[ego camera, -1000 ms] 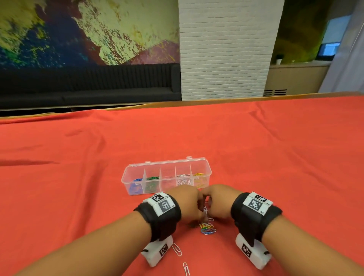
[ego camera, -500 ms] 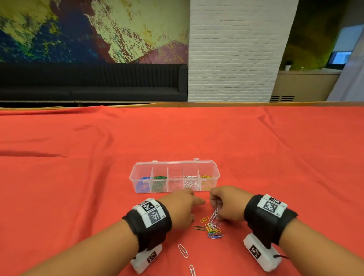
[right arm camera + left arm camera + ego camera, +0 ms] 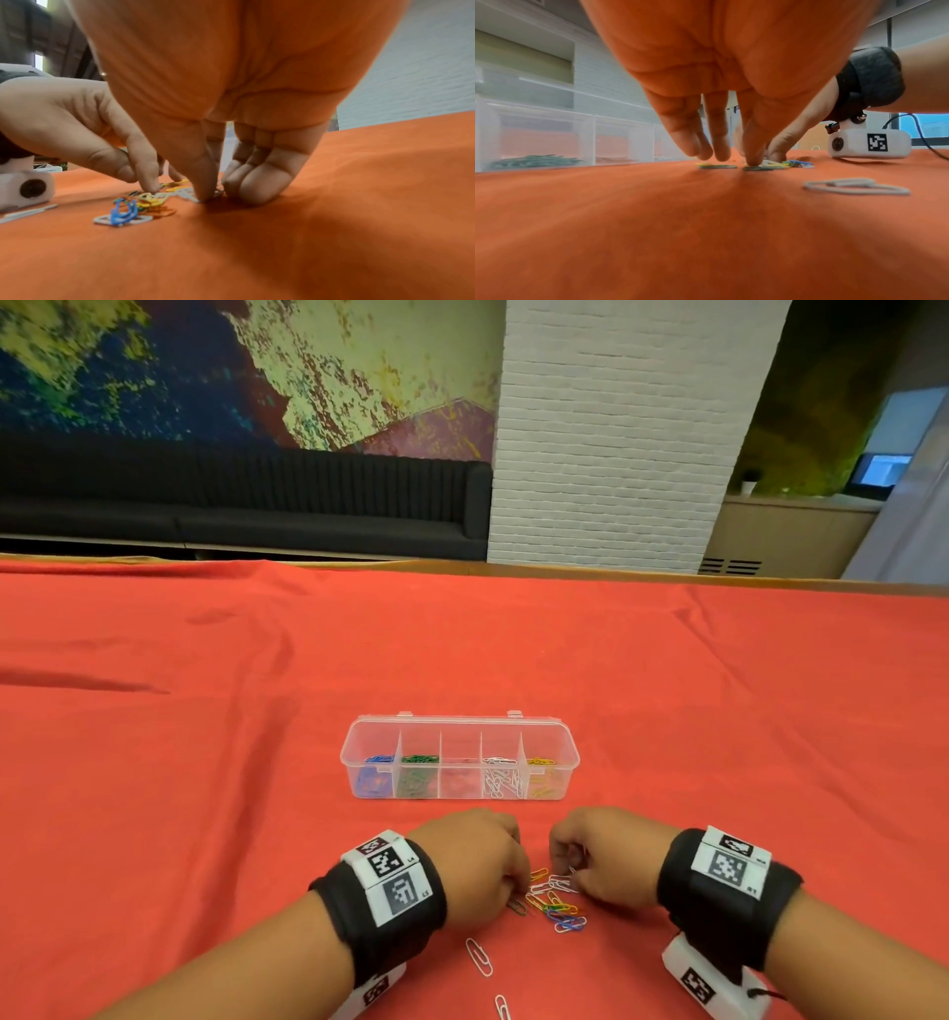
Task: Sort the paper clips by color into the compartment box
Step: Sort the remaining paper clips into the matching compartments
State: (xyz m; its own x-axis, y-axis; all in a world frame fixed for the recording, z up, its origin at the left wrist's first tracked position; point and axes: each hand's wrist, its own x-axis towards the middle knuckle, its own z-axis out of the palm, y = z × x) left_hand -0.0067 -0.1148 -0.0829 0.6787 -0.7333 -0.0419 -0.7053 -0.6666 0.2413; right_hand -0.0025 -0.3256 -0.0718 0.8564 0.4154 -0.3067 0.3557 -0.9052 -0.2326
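Note:
A clear compartment box (image 3: pixel 545 727) holds blue, green, red, white and yellow clips in separate cells. In front of it lies a small pile of mixed paper clips (image 3: pixel 557 906). My left hand (image 3: pixel 518 886) reaches down at the pile's left edge, and one fingertip (image 3: pixel 753 162) presses a dark green clip (image 3: pixel 757 168). A second green clip (image 3: pixel 717 166) lies just beside it. My right hand (image 3: pixel 213 194) pinches white clips (image 3: pixel 183 192) between thumb and forefinger at the pile's right edge, its other fingers curled on the cloth.
An orange-red cloth (image 3: pixel 205 762) covers the whole table. Two loose white clips (image 3: pixel 478 957) (image 3: pixel 502 1006) lie nearer to me, between my wrists. A dark sofa and a white brick pillar stand beyond the table's far edge.
My left hand has dropped from pointing sideways to fingertips on the pile. My right hand has lowered, with the white clips, onto the cloth.

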